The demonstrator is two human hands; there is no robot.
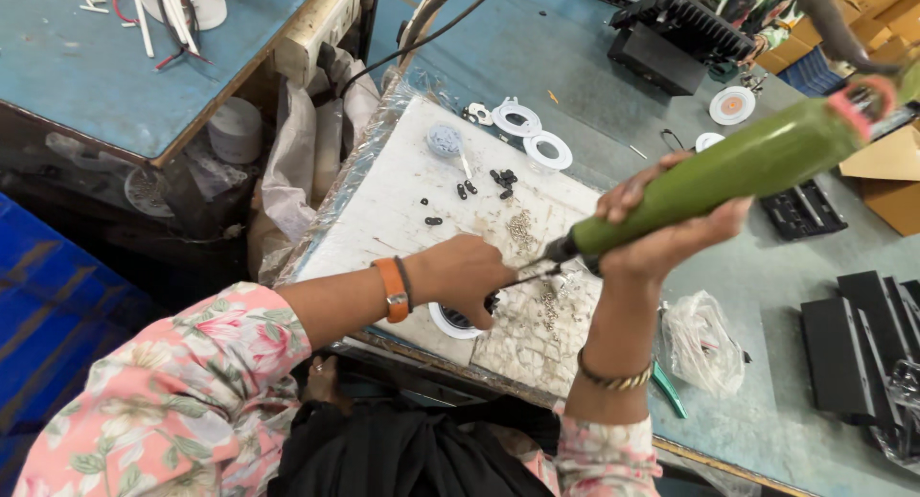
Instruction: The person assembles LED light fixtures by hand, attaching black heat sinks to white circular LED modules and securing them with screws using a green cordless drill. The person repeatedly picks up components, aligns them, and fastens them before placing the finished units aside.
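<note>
My right hand (pixel 661 233) grips a green electric screwdriver (pixel 728 166), held at a slant with its thin bit pointing down-left. The bit tip meets a white ring-shaped part (pixel 447 323) that my left hand (pixel 465 277) holds down on a worn white work board (pixel 402 190). My left hand covers most of the ring. An orange band sits on my left wrist, a beaded bracelet on my right. Small black screws (pixel 501 178) and a little heap of pale screws (pixel 520 227) lie on the board beyond my hands.
Two white rings (pixel 535 138) lie past the board on the blue-grey table. Black finned housings (pixel 858 344) sit at right, another black unit (pixel 676 37) at the back. A clear plastic bag (pixel 704 344) lies near my right forearm. Another blue bench (pixel 105 56) stands at left.
</note>
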